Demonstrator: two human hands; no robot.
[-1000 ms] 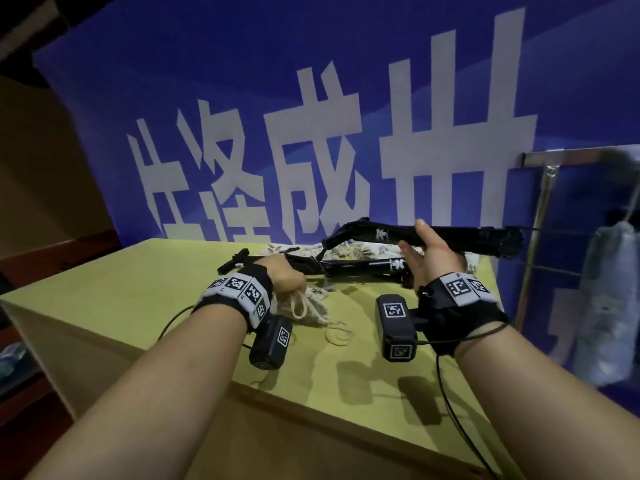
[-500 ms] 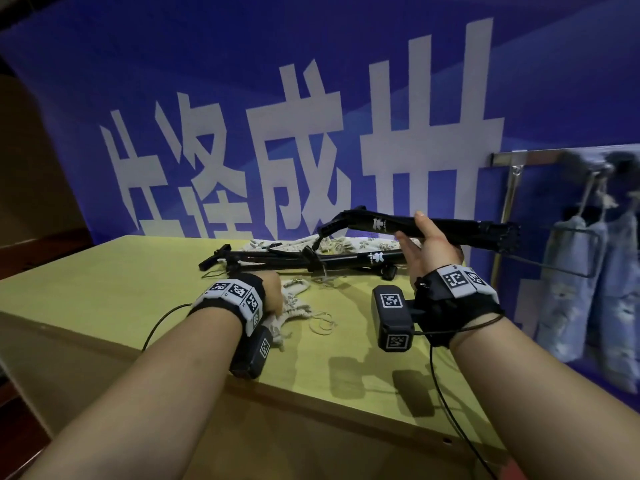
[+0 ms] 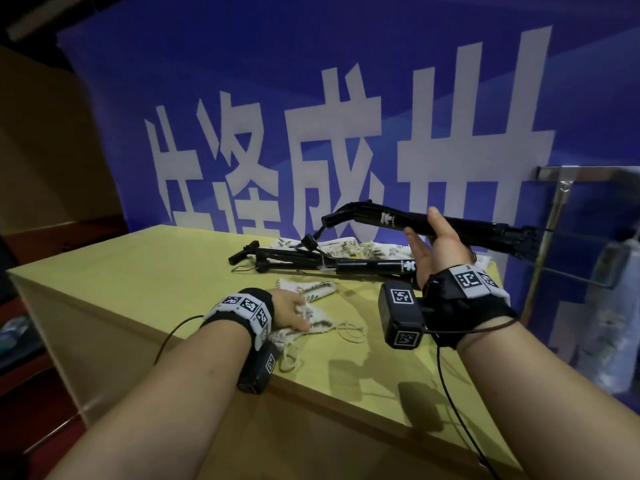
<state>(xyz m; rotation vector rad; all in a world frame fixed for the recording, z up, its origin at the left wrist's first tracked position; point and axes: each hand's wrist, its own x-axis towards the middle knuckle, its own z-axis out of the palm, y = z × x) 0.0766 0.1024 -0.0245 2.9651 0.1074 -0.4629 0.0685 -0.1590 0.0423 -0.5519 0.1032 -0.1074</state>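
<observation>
**Get the pouch ready for the rod**

Head view: The right hand [image 3: 437, 251] is curled round a black folding rod [image 3: 381, 220]. It holds the rod up in the air over the far right of the yellow table [image 3: 138, 289]. The left hand [image 3: 291, 311] grips a leafy cloth pouch [image 3: 320, 292] lying near the middle. I think the rod goes in the pouch. Find the open end by the strings first, lift it, and keep the rod level. Mind the second rod [image 3: 367, 265] lying just behind.
</observation>
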